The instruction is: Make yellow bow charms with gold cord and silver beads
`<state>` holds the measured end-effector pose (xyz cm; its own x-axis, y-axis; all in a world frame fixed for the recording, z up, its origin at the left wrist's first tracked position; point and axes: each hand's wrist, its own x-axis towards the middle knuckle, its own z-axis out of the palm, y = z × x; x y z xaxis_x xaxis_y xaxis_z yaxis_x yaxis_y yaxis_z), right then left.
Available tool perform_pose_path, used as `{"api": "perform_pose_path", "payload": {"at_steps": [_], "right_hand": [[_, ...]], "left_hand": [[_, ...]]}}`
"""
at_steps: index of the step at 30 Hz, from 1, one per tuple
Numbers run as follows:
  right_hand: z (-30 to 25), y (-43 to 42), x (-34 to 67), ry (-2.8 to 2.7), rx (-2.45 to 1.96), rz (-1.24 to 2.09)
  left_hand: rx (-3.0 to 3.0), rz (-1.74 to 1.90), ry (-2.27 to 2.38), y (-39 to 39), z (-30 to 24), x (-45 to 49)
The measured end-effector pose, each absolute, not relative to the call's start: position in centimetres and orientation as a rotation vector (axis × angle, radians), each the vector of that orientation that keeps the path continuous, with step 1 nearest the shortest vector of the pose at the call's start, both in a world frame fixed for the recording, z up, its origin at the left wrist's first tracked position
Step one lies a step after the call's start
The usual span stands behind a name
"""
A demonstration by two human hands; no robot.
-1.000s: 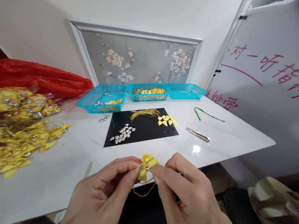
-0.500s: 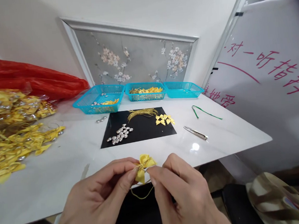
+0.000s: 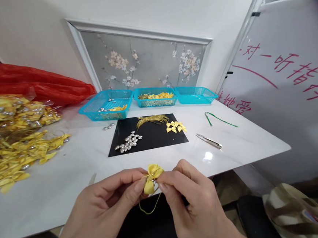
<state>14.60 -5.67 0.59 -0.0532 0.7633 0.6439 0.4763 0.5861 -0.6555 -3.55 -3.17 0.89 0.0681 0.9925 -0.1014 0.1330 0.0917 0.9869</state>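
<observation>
A small yellow ribbon bow [image 3: 151, 176] is held over the near edge of the white table [image 3: 70, 177]. My left hand [image 3: 108, 207] pinches its left side between thumb and forefinger. My right hand [image 3: 190, 201] pinches the right side, its fingers closed. A thin gold thread [image 3: 152, 207] hangs in a loop under the bow. On a black mat [image 3: 155, 139] farther out lie several silver beads [image 3: 129, 142], a bundle of gold threads [image 3: 152, 119] and a few small yellow bows [image 3: 175, 127].
Three turquoise baskets [image 3: 105, 105] stand at the back by the wall. A heap of finished yellow bows [image 3: 19, 159] and a red plastic bag [image 3: 35, 86] fill the left. Metal snips [image 3: 209, 141] and a green tie [image 3: 219, 118] lie at right. A whiteboard [image 3: 282, 80] leans right.
My right fingers have closed in toward the bow's centre, and the hanging thread loop has shifted slightly. The view has drifted a little; the table items have not moved.
</observation>
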Motion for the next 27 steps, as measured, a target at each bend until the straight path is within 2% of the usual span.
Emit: {"api": "perform_pose_path", "payload": {"at_steps": [18, 27], "right_hand": [[0.1, -5.9, 13.8, -1.688, -1.048, 0.314], [-0.1, -6.1, 13.2, -1.673, -1.085, 0.333]], "left_hand": [[1.420, 1.075, 1.319, -3.3, 1.3, -3.6], [1.264, 1.143, 1.236, -3.4, 0.9, -3.1]]}}
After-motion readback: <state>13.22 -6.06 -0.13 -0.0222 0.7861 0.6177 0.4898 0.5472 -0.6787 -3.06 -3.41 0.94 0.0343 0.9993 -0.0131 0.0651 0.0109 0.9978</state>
